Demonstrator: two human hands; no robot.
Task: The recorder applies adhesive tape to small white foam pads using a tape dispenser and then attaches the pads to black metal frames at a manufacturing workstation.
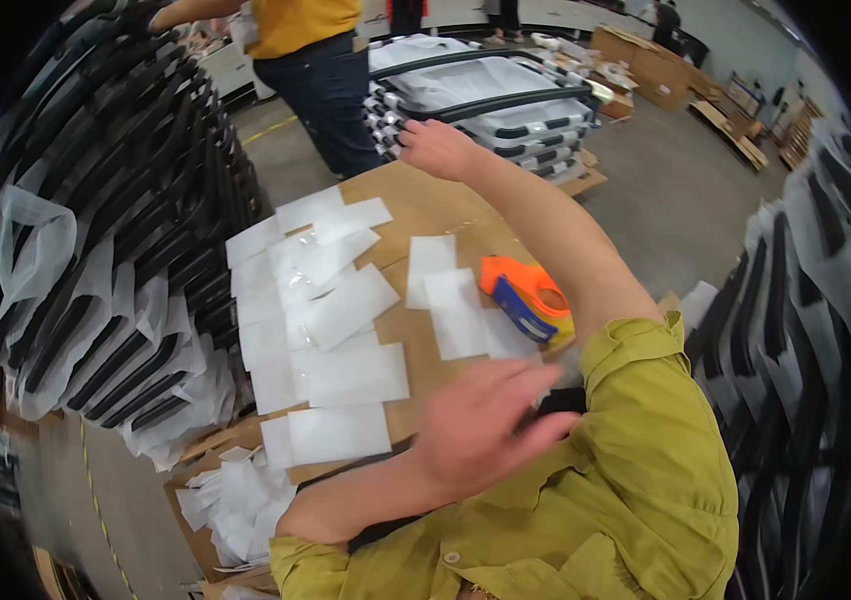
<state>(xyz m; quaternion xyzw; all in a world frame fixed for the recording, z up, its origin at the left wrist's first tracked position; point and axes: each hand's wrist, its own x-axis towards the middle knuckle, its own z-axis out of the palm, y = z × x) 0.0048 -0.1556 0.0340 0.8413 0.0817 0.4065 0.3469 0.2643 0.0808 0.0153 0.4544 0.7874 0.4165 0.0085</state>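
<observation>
My left hand, slightly blurred, is held in front of my body above the table's near edge. Its fingers are stretched out with the thumb apart, and nothing shows in it. My right arm reaches far across the table, and my right hand is closed at the near corner of a black tubular frame on top of a stack; its fingertips are partly hidden. Below the right forearm lies an orange, blue and yellow tape dispenser. White foam sheets overlap on the left of the brown cardboard tabletop, with several more beside the dispenser.
Tall stacks of wrapped black frames stand at left and right. An open carton of white foam pieces sits at lower left. A person in a yellow top stands beyond the table. Cardboard boxes are at the back right.
</observation>
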